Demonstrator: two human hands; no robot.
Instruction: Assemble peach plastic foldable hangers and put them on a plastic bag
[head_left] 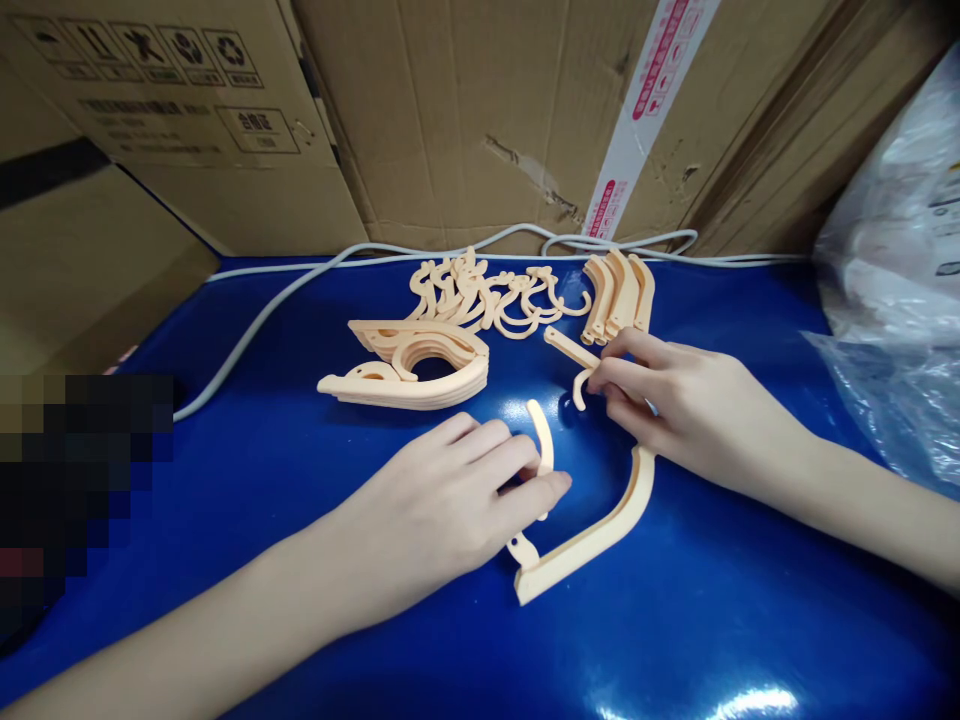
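My left hand (457, 495) rests on the blue table (300, 560), its fingers closed on a peach plastic hook piece (541, 440). That piece joins a long curved peach hanger arm (600, 535) lying just in front of my fingers. My right hand (667, 400) pinches another peach hanger part (571, 352), a straight bar with a small hook at its end, held slightly above the table. Both hands are close together near the middle of the table.
Behind the hands lie a stack of curved hanger arms (409, 375), a pile of small hooks (487, 295) and a few upright arms (619, 295). A grey cable (262, 315) runs along the back. Cardboard boxes (450, 110) form the rear wall; a plastic bag (900, 270) sits right.
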